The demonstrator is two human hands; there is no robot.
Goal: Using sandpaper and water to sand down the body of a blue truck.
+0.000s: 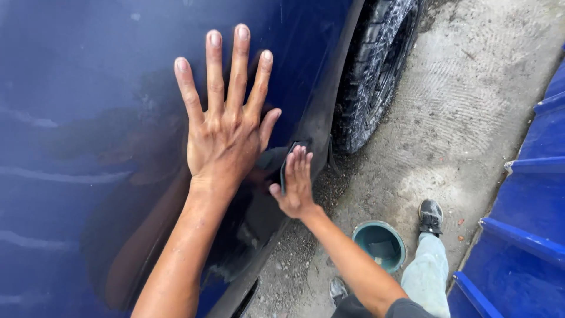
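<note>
My left hand (226, 115) lies flat against the glossy dark blue car body panel (88, 118), fingers spread and pointing up, holding nothing. Lower down, my right hand (296, 185) presses a small dark flat pad (289, 154) against the same panel close to the wheel arch edge. The pad is mostly hidden under the fingers; only its top edge and left side show. Both forearms reach up from the bottom of the head view.
A black tyre (376, 70) covered in soapy foam sits just right of the panel. A teal bucket (379, 246) stands on the wet concrete ground (471, 106) by my shoe (431, 215). Blue ribbed steps or panels (524, 224) line the right edge.
</note>
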